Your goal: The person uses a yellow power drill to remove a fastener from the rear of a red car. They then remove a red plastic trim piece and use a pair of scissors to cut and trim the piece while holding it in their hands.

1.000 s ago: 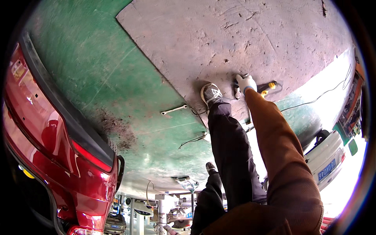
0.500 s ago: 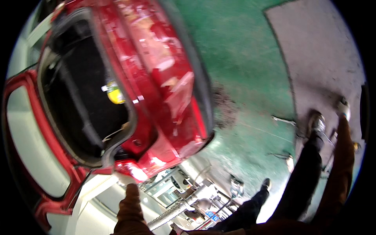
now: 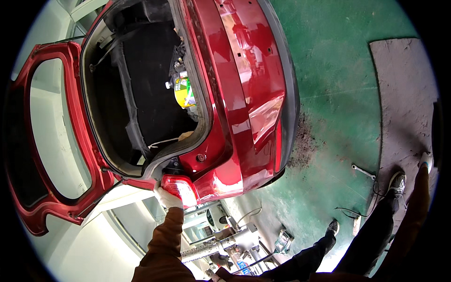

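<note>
The tail lamp (image 3: pixel 181 188) is a red light unit with a pale, clear lower part. It sits at the rear corner of the red car, just below the open boot edge and beside the glossy bumper. It is tilted a little, and my gloved fingers touch its left end.

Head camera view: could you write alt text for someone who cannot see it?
A person's gloved left hand grips the tail light at the corner of a red car with its boot lid raised. The right hand stretches toward the green floor, where a wrench lies.
</note>
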Demonstrator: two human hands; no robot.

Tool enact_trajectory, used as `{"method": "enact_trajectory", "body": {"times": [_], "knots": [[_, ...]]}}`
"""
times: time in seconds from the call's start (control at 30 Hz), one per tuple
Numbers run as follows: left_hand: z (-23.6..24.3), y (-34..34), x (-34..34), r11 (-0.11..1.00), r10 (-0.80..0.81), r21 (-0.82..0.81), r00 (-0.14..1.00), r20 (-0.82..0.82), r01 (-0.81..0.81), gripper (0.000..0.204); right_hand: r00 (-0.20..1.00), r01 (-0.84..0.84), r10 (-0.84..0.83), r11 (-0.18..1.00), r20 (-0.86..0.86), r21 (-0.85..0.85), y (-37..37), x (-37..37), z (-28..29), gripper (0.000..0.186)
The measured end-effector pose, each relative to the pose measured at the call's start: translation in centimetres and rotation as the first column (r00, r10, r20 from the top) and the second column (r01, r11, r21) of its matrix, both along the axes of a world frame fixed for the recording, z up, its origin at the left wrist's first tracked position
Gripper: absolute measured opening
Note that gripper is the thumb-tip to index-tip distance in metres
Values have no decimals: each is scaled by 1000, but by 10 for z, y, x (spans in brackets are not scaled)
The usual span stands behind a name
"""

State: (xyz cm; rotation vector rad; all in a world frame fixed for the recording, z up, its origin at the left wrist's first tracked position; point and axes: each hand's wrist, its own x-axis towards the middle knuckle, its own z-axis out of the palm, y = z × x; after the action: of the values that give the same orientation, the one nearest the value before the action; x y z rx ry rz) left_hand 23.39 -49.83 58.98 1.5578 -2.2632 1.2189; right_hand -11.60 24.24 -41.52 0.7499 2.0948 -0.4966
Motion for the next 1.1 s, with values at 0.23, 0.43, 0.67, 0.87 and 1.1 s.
{"method": "enact_trajectory", "body": {"times": [0.23, 0.43, 0.67, 0.87, 1.1], "knots": [[9, 4, -35, 996, -67, 43, 955, -287, 83, 42, 967, 253, -242, 913, 75, -320, 1, 64, 63, 40], [9, 4, -33, 995, 57, 93, 968, -245, -35, 45, 998, -1, -22, 945, -66, -328, -18, 129, 254, 16], [20, -1, -10, 919, -376, 122, 927, -9, 374, 44, 912, 407, -299, 590, 279, -698, -145, 159, 531, 14], [30, 0, -19, 903, -398, 114, 907, -134, 413, 58, 995, 97, -52, 575, 82, -813, -243, 76, 751, 8], [60, 49, -24, 697, -369, 136, 515, -774, 704, 47, 955, -291, 97, 471, -279, -833, -326, 73, 957, 14]]}}
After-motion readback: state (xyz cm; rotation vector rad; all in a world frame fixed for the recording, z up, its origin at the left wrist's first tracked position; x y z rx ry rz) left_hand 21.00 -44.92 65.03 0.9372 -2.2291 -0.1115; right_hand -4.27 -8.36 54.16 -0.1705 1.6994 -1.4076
